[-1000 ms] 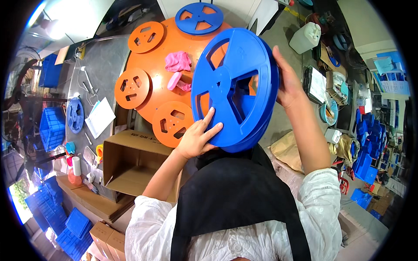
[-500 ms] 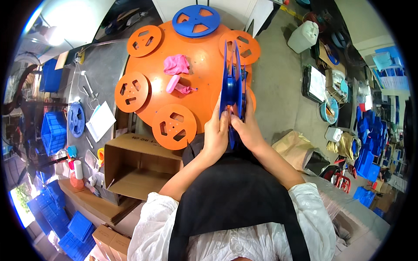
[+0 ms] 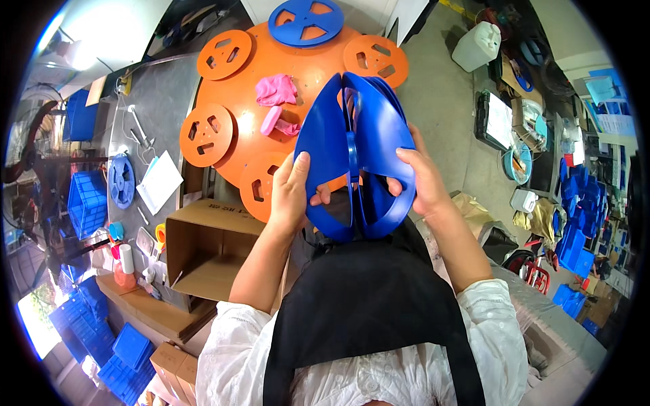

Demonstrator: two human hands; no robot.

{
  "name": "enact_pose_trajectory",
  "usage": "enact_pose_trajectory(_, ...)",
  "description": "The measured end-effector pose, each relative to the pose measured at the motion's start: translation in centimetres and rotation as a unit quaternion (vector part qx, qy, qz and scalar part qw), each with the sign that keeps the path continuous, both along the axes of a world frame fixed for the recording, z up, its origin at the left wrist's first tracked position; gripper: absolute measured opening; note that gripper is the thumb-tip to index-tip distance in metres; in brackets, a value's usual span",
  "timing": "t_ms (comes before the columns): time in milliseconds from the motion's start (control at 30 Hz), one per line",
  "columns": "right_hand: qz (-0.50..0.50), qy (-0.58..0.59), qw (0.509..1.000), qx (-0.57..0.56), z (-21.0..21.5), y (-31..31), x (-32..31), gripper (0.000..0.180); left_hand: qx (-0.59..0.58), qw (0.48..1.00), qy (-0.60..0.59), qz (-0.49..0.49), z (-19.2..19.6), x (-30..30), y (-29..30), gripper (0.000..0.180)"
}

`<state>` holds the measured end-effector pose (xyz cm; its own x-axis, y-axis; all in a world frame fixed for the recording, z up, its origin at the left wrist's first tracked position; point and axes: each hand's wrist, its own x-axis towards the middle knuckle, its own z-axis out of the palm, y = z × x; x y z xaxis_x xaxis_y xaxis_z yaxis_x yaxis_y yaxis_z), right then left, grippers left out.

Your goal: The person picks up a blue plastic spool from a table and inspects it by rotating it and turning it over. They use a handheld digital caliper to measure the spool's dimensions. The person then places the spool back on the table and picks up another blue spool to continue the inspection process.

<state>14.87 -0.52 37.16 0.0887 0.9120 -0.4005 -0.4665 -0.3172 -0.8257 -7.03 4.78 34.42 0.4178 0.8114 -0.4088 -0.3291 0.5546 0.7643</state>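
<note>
Head view: the left hand point(image 3: 290, 193) and the right hand point(image 3: 421, 181) each grip one flange of a large blue plastic reel point(image 3: 352, 152), thumbs on the inner faces and fingers wrapped around the outer rims, so that the two flanges stand splayed apart in a V. The reel is held edge-on in front of the person's chest, above the near edge of a round orange table point(image 3: 308, 71). That table carries four orange reels point(image 3: 206, 134), a blue reel point(image 3: 307, 20) at its far side and pink gloves point(image 3: 276, 91), with an open cardboard box point(image 3: 206, 254) beside it at lower left.
</note>
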Motion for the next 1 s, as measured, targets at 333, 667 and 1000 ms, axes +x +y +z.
enact_pose_trajectory(333,0.019,0.005,1.000,-0.012,0.2,-0.4,0.6,0.067,-0.009,1.000,-0.025,0.002,-0.8,-1.4,0.0,0.032)
enact_pose_trajectory(667,-0.091,0.019,0.995,0.023,-1.2,3.3,-1.8,0.077,0.142,0.985,-0.066,-0.077,0.1,4.2,-0.9,0.059)
enact_pose_trajectory(1000,-0.084,0.034,0.996,0.024,-1.1,3.2,-2.7,0.068,0.162,0.973,0.112,-0.124,-3.4,4.1,-2.1,0.046)
